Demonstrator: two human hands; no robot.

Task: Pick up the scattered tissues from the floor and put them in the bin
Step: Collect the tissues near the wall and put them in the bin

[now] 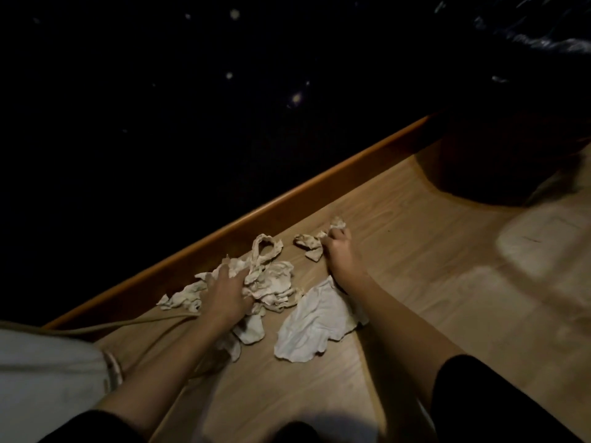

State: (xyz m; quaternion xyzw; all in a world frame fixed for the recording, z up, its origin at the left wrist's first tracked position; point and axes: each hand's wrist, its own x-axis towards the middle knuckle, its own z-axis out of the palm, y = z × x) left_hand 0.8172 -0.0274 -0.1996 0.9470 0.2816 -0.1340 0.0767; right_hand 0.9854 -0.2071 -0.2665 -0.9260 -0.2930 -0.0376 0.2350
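Crumpled white tissues lie scattered on a light wooden floor [415,266]. My left hand [225,290] presses down on a big crumpled heap of tissues [271,279], fingers spread over it. My right hand [339,247] is closed around a small tissue wad [338,222], with another small crumpled tissue [308,244] just to its left. A flatter white tissue [315,327] lies between my forearms. The bin [499,161], dark with a glossy black liner [537,33], stands at the upper right.
A brown wooden skirting board [287,203] runs diagonally, with a dark area beyond it. A pale cord [128,324] and a white object [41,378] sit at the lower left. A bright patch of light falls on the floor at right.
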